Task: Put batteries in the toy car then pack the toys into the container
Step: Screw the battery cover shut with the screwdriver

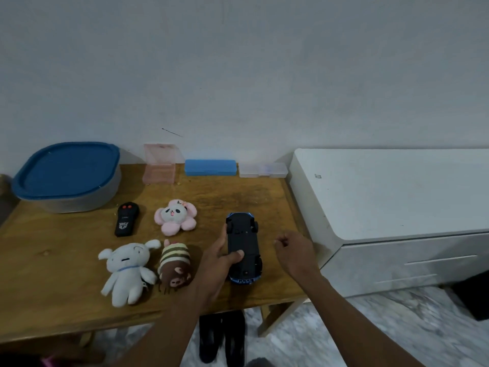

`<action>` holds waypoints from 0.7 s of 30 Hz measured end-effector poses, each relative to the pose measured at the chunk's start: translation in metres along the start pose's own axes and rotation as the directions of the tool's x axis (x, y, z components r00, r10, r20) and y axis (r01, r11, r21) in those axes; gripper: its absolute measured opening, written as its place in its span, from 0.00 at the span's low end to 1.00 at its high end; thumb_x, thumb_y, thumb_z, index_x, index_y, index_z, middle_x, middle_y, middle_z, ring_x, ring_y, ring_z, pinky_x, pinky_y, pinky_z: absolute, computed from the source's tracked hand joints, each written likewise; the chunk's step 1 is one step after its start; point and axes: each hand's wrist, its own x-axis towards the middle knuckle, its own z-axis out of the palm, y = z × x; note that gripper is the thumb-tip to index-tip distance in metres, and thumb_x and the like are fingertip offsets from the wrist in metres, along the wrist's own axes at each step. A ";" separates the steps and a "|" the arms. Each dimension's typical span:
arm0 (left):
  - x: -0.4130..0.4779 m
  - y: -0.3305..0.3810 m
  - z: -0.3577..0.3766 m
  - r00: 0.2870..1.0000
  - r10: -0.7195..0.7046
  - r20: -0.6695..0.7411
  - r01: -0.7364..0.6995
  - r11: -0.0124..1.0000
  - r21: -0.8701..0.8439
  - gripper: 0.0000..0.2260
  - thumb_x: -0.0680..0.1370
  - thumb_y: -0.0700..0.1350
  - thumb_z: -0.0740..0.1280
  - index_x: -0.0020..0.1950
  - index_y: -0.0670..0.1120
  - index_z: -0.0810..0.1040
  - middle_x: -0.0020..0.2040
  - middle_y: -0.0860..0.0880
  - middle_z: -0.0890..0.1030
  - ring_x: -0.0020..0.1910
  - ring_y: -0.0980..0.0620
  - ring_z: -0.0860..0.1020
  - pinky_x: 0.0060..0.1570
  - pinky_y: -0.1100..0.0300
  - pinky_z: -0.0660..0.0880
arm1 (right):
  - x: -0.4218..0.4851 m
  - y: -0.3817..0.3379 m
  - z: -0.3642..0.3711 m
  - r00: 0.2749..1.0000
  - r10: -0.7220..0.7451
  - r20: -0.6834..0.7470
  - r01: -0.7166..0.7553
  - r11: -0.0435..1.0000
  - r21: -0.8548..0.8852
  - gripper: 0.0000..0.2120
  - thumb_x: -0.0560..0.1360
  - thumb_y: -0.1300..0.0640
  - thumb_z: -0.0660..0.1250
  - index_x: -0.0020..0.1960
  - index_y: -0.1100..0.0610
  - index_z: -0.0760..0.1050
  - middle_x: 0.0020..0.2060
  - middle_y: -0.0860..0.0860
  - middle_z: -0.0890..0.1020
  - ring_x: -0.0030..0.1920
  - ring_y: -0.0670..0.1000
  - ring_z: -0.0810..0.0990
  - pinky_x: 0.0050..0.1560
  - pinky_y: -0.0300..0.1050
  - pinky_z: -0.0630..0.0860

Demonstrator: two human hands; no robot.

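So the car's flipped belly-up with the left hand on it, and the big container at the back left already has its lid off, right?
Not quite. The head view shows the toy car upside down with the left hand on it, but the container at the back left of the table has its blue lid on, closed.

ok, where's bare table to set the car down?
Widest bare patch: the table left of the remote and white plush, in front of the container. Another: between the blue case and the toy car. The plush cluster is crowded.
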 end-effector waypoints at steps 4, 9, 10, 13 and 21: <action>0.002 -0.006 0.009 0.999 -0.016 -0.029 0.017 1.000 0.015 0.36 0.77 0.35 0.69 0.77 0.60 0.59 0.64 0.51 0.80 0.60 0.47 0.80 0.64 0.43 0.74 | 0.008 0.034 0.003 0.987 -0.016 0.158 0.044 0.984 -0.174 0.09 0.77 0.58 0.62 0.54 0.57 0.78 0.51 0.53 0.80 0.52 0.54 0.79 0.54 0.46 0.77; 0.004 -0.017 0.025 0.997 -0.063 -0.052 0.063 0.998 0.001 0.36 0.76 0.37 0.70 0.76 0.63 0.59 0.65 0.53 0.79 0.60 0.50 0.80 0.65 0.43 0.73 | 0.013 0.063 0.018 0.954 -0.018 0.298 0.106 0.954 -0.281 0.11 0.78 0.55 0.58 0.56 0.54 0.76 0.57 0.56 0.74 0.58 0.57 0.74 0.57 0.46 0.72; 0.005 -0.020 0.029 0.996 -0.066 -0.054 0.067 0.998 0.004 0.36 0.76 0.37 0.70 0.76 0.63 0.59 0.66 0.53 0.79 0.61 0.51 0.80 0.65 0.43 0.73 | 0.015 0.066 0.018 0.950 -0.028 0.312 0.123 0.949 -0.289 0.12 0.79 0.56 0.57 0.56 0.55 0.76 0.57 0.56 0.74 0.57 0.56 0.74 0.56 0.45 0.72; 0.003 -0.028 0.042 0.995 -0.065 -0.073 0.065 0.998 -0.006 0.36 0.77 0.37 0.69 0.77 0.62 0.58 0.66 0.53 0.79 0.62 0.50 0.79 0.65 0.43 0.73 | 0.021 0.072 0.018 0.942 -0.071 0.327 0.170 0.943 -0.285 0.11 0.80 0.58 0.58 0.59 0.56 0.75 0.60 0.57 0.72 0.58 0.55 0.73 0.60 0.46 0.73; -0.001 -0.037 0.055 0.991 -0.093 -0.094 0.092 0.996 -0.013 0.35 0.77 0.39 0.69 0.76 0.64 0.58 0.67 0.51 0.78 0.63 0.46 0.78 0.64 0.40 0.73 | 0.032 0.079 0.016 0.955 -0.101 0.280 0.171 0.956 -0.240 0.10 0.79 0.63 0.57 0.54 0.58 0.76 0.54 0.56 0.76 0.52 0.55 0.76 0.55 0.46 0.76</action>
